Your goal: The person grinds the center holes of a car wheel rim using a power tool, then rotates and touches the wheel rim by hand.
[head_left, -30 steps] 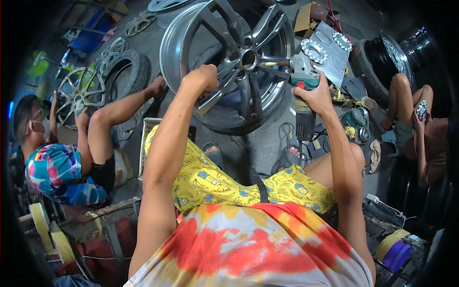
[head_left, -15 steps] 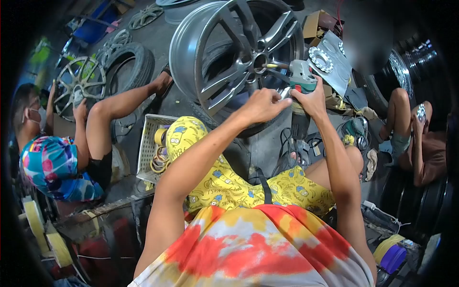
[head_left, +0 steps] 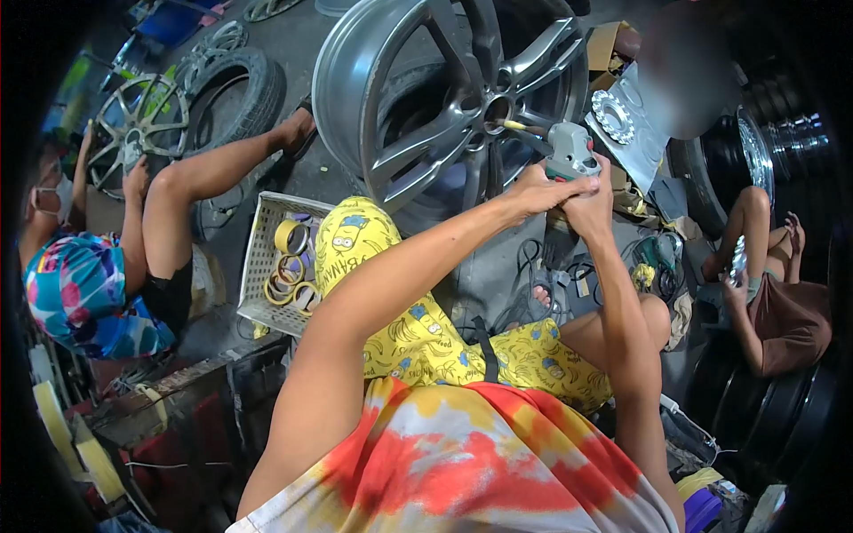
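Note:
My right hand (head_left: 590,210) is closed around the body of a grey and green angle grinder (head_left: 573,153) with a long thin rod at its front. From the left, my left hand (head_left: 538,190) also grips the grinder, its thumb lying over the right hand; its fingertips are partly hidden. The rod's yellowish tip (head_left: 513,125) points at the hub hole of a large grey alloy wheel rim (head_left: 413,169). The rim stands upright before my knees, and whether the tip touches it I cannot tell.
A white plastic basket (head_left: 252,282) with several tape rolls (head_left: 286,238) stands left of my knee. A co-worker (head_left: 75,284) at the left holds a spoked wheel (head_left: 133,138); another person (head_left: 786,306) sits at the right. Tyres (head_left: 258,98), cables and a cardboard box (head_left: 602,44) lie around.
My left hand has moved right, from near the grinder onto it. The grinder has shifted slightly right. In the view, the rim sits a little higher and further right.

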Demonstrator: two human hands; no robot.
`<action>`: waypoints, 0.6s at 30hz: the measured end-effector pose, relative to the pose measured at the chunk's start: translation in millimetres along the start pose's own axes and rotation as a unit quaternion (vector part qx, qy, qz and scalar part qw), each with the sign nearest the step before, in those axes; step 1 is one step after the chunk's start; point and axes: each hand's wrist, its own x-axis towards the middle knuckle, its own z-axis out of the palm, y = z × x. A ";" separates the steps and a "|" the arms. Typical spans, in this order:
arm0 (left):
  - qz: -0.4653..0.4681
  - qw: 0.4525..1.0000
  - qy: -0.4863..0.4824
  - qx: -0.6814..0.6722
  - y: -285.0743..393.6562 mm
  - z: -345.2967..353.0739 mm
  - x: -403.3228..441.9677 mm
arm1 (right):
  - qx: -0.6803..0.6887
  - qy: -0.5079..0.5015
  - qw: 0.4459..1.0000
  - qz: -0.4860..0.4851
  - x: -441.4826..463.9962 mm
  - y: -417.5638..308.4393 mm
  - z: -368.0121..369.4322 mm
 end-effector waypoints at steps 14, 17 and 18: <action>0.038 0.999 -0.020 -0.016 1.7 5.2 -3.9 | -0.044 0.021 0.999 -0.017 -8.9 -11.2 -4.6; 0.027 1.000 0.005 0.011 -1.3 6.1 -7.6 | -0.046 0.006 0.999 -0.020 -11.7 -8.5 -3.6; 0.028 1.000 0.005 0.011 -0.5 6.1 -9.4 | -0.038 -0.002 0.999 -0.014 -12.1 -7.4 -3.1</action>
